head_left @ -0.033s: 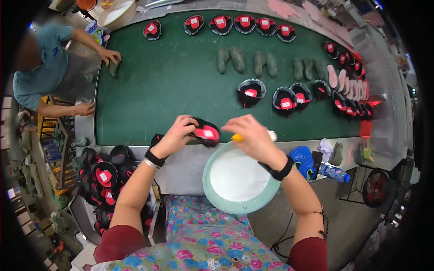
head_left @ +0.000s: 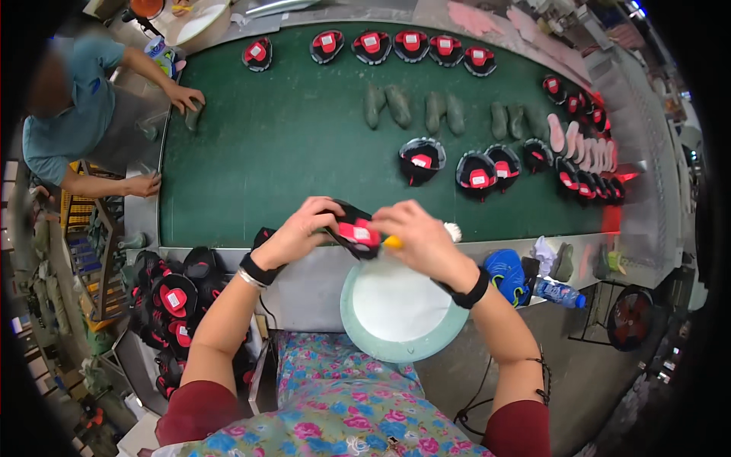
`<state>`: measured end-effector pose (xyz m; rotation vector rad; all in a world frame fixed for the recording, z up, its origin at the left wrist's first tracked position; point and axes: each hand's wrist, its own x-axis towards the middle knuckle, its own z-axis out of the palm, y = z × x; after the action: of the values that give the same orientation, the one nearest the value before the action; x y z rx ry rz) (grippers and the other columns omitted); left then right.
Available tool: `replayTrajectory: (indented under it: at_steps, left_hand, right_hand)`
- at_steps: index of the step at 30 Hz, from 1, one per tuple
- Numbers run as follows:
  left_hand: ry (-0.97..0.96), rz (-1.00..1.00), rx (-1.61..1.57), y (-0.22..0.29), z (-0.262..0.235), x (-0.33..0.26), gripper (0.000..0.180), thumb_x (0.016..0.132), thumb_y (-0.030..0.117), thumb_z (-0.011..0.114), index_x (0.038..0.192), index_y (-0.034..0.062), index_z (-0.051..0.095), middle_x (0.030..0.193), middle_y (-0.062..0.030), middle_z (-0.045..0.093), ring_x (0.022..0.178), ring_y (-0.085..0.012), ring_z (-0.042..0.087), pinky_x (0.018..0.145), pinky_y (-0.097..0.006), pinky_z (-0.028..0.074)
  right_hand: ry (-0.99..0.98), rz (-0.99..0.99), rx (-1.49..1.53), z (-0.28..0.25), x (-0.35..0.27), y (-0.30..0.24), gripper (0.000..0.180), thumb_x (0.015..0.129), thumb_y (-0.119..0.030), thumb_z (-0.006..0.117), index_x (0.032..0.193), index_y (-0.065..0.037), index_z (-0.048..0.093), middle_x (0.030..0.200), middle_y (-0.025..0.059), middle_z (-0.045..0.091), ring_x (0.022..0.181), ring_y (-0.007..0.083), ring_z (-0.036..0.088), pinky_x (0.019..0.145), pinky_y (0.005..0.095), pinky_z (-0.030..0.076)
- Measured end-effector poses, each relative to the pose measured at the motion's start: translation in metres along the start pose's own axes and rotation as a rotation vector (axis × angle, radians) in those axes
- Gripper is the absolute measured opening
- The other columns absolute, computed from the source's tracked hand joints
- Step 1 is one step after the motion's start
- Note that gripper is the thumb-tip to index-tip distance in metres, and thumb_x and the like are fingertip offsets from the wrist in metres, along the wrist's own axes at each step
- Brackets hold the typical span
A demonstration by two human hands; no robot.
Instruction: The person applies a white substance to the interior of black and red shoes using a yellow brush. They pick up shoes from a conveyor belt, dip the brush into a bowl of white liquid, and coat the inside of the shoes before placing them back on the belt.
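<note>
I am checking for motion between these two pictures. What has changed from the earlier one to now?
Nothing visibly changed. The left hand holds the black and red shoe upper, the right hand holds a yellow-handled brush at it, above the round white bowl.

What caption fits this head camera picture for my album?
Left hand holds a black-and-red shoe part over a white bowl; right hand brushes it.

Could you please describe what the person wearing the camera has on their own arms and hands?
Both hands are bare, without gloves. The left hand has a black band and a thin silvery bangle at the wrist; the right hand has a black wristband. Dark red short sleeves cover the upper arms, leaving the forearms uncovered.
</note>
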<state>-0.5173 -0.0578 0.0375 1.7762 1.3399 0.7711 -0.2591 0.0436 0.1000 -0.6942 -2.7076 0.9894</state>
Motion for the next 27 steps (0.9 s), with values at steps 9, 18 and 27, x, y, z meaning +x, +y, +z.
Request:
replayTrajectory:
  at_steps: [9,18,27]
  left_hand:
    - [0.227,-0.048,-0.554,0.101,-0.038,-0.018,0.078,0.085,-0.008,0.061,0.154,0.0094,0.028,0.164,-0.0125,0.017,0.137,-0.0271,0.043,0.109,-0.041,0.045]
    - [0.092,-0.036,-0.468,0.173,0.049,-0.089,0.085,0.083,-0.012,0.055,0.158,0.0098,0.019,0.144,-0.0204,0.051,0.122,-0.034,0.059,0.1,-0.034,0.047]
    - [-0.553,-0.416,-0.903,0.146,0.083,-0.187,0.04,0.091,-0.006,0.057,0.13,0.0028,0.059,0.143,-0.0127,0.055,0.129,-0.0255,0.055,0.108,-0.037,0.042]
  right_hand:
    - [-0.028,-0.131,0.031,-0.079,-0.034,-0.114,0.037,0.071,-0.019,0.084,0.1,-0.005,0.067,0.107,0.0052,0.068,0.102,0.0275,0.062,0.078,0.0384,0.054]
    - [-0.209,0.29,0.354,-0.059,-0.103,-0.149,0.027,0.085,-0.022,0.078,0.103,-0.004,0.069,0.096,0.0164,0.068,0.092,0.0335,0.065,0.082,0.0384,0.051]
    - [0.462,0.988,0.43,0.053,-0.218,-0.054,0.024,0.087,-0.025,0.075,0.092,-0.001,0.076,0.082,0.0166,0.07,0.069,0.0293,0.067,0.064,0.0354,0.051]
